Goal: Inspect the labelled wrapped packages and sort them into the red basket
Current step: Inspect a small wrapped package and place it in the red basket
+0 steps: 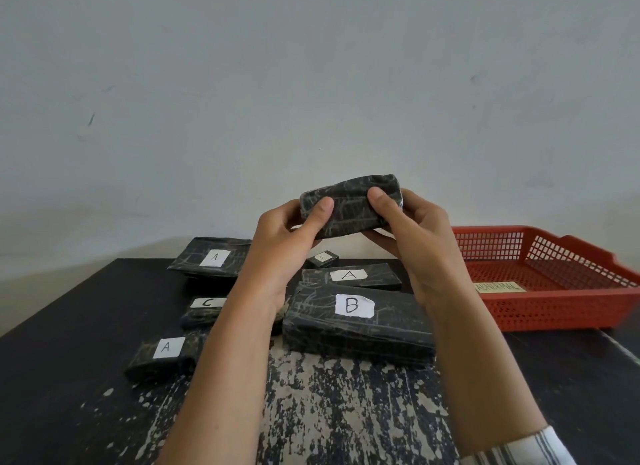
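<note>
wrapped package [349, 206] is being held aloft above the table [346, 412], gripped by left hand [287, 239] and right hand [412, 236], thumbs pressing its near face. no label is showing; inspection is proceeding. next: turning it, then carrying rightward to red basket [554, 305].

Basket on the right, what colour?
The basket is red lattice plastic; the head view shows it.

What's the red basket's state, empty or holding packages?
Empty: the red basket shows only bare mesh floor and a paper tag, nothing else inside.
</note>
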{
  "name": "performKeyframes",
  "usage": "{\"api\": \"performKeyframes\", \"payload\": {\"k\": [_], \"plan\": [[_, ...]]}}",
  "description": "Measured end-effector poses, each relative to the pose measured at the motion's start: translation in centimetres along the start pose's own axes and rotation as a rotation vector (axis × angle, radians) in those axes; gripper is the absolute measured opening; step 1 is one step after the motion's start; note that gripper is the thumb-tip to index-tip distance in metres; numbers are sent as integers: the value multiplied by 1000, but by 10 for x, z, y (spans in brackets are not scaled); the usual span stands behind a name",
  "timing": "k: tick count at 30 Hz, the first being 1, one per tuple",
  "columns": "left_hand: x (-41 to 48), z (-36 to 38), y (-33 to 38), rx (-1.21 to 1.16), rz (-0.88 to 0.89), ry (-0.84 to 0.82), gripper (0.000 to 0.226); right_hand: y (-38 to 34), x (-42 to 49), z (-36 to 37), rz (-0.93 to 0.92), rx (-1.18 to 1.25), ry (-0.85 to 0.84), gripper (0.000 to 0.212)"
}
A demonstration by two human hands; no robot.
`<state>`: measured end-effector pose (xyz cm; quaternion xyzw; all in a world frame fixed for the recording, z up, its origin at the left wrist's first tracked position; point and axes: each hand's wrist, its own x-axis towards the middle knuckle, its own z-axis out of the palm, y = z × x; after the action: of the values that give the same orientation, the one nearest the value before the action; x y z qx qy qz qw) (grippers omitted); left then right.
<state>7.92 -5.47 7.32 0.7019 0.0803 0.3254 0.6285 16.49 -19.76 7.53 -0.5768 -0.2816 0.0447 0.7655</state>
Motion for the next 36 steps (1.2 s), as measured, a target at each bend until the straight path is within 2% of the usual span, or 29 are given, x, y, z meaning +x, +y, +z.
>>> {"api": "performKeyframes", "payload": {"k": [5,8,14,17,21,23,25,27,30,34,36], "plan": [[2,2,-2,-34,-40,26,20,-2,0,-1,9,64,-57,27],[1,3,-2,43,-58,30,26,1,1,-1,-72,-26,-11,29],[-4,4,6,171,-101,-26,121,3,1,-1,-266,-373,-22,48],[-4,3,5,199,-129,-63,139,3,0,0,-316,-467,-96,55],[-5,4,5,175,-133,-68,130,2,-4,3,-334,-441,-181,61],[-6,4,8,125,-130,-64,112,0,-6,2,-299,-341,-244,67],[-8,3,11,77,-124,-74,84,-3,-7,0,-248,-239,-313,74],[-10,3,15,22,-114,-83,64,-5,-7,-1,-209,-189,-313,73],[-12,5,18,9,-94,-64,70,-6,-8,2,-125,-175,-233,61],[-13,6,20,8,-88,-85,72,-3,-7,4,43,-136,-243,50],[-14,4,20,20,-77,-117,68,-2,-6,4,52,-96,-241,30]]}}
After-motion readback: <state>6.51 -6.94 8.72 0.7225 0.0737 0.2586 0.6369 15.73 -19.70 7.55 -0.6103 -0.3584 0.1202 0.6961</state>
